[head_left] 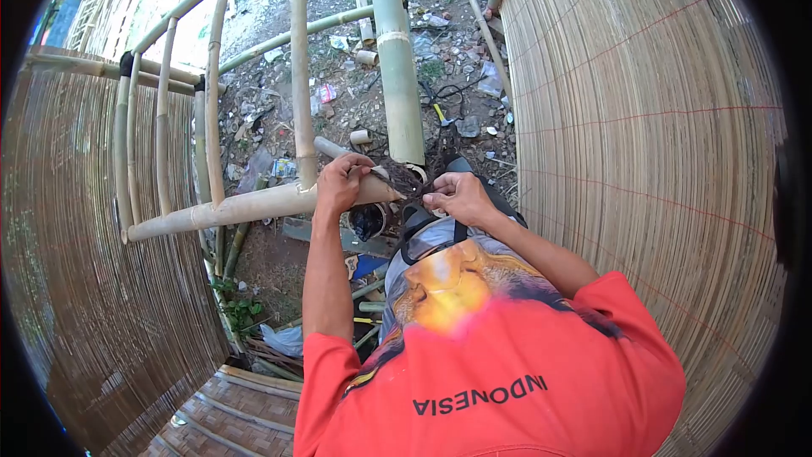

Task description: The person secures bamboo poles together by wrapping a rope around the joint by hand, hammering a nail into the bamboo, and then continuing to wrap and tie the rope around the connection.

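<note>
Red T-shirt (pixel 499 389) cloth with block lettering filled the lower frame, closest to the lens, above a drop to the ground. On either side rose the largest things in view: woven bamboo mat walls, one curving up the right (pixel 660 144), one darker on the left (pixel 68 245). Between them stood an open bamboo frame (pixel 211 101) of bent rails and slats, with a thick upright bamboo post (pixel 399 68) meeting a horizontal bamboo pole (pixel 245 206) right in front of the person. Far below lay littered ground (pixel 338 85) with offcuts, scraps and a yellow-handled tool. The left hand (pixel 341 182) was clenched around the near end of the horizontal pole, steadying it where it met the post. The right hand (pixel 454 195) was pinched shut on a dark binding cord (pixel 404 178), which ran taut from those fingers to the pole's end and was bunched there. Judging by this, the lashing of this joint looked partly made: some cord already sat on the pole, yet the strand was held under tension and no finished knot could be made out. Other frame joints farther left already carried dark bindings.
</note>
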`<state>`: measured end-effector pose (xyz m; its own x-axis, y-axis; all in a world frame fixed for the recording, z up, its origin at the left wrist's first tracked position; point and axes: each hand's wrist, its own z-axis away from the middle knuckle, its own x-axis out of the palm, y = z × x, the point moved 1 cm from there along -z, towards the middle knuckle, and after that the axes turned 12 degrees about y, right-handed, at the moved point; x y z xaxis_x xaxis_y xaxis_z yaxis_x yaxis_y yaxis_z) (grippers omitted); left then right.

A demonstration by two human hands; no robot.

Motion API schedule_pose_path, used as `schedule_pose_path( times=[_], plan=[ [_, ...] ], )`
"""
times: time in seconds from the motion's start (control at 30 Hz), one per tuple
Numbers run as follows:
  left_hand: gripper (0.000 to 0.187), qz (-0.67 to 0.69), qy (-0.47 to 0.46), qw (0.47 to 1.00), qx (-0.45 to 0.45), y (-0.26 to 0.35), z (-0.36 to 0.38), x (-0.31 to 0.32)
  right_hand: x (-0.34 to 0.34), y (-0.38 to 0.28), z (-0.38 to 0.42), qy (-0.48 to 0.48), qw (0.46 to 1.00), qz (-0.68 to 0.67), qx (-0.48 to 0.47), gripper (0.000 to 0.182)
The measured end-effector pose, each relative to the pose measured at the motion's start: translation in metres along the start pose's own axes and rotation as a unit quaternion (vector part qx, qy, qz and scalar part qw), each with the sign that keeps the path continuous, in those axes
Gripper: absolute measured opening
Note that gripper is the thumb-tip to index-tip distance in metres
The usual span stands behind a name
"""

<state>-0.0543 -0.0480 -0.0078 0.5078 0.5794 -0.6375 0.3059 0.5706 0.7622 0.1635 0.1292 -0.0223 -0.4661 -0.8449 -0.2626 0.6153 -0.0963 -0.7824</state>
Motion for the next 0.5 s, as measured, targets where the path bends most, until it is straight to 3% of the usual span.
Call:
schedule_pose_path(
  times=[0.2,0.5],
  plan=[
    [0.012,-0.018,0.001,1.000,-0.012,0.002,0.000,-0.001,-0.001,0.008,-0.003,-0.034,0.993,-0.110,0.028,0.028],
    [0.013,-0.014,0.007,1.000,-0.009,-0.003,0.000,0.001,0.001,0.000,-0.009,-0.028,0.999,-0.028,0.014,0.019]
  ],
)
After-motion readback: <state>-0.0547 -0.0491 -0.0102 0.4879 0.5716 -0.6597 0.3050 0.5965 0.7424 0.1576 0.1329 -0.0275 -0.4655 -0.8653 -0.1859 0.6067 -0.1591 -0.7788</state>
